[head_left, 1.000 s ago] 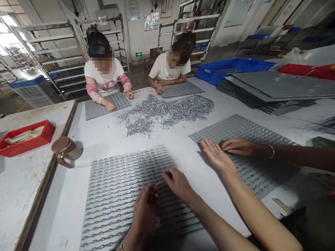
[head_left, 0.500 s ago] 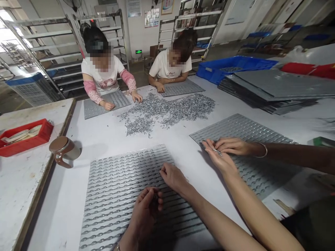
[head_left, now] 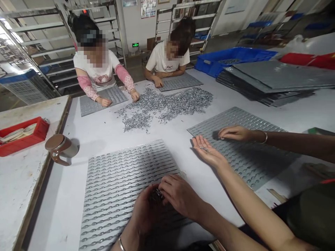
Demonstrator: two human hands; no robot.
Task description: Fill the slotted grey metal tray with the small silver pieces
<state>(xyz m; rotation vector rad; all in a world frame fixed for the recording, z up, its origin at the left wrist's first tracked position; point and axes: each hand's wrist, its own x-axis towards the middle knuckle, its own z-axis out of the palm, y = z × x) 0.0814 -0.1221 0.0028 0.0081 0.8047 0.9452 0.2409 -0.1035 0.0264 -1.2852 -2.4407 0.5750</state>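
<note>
My left hand (head_left: 143,212) lies cupped over the near part of a grey grooved tray (head_left: 117,174), closed round a dark bunch of small metal parts (head_left: 156,195). My right hand (head_left: 180,197) rests beside it, with its curled fingertips pinching into that bunch. Both hands sit at the tray's near right corner. A large loose pile of the same silvery parts (head_left: 170,103) lies on the white table (head_left: 104,129) beyond the tray.
A co-worker on my right holds an open palm (head_left: 208,151) and a second hand (head_left: 232,132) over another grooved tray (head_left: 243,153). Two people sit opposite at small trays. A brown mug (head_left: 60,148) lies left, by a red bin (head_left: 23,134). Stacked grey trays (head_left: 274,87) and a blue crate (head_left: 230,64) stand far right.
My right hand has pulled back from the tray's grooves to meet my left hand at the bunch of parts. The co-worker's two hands have moved apart.
</note>
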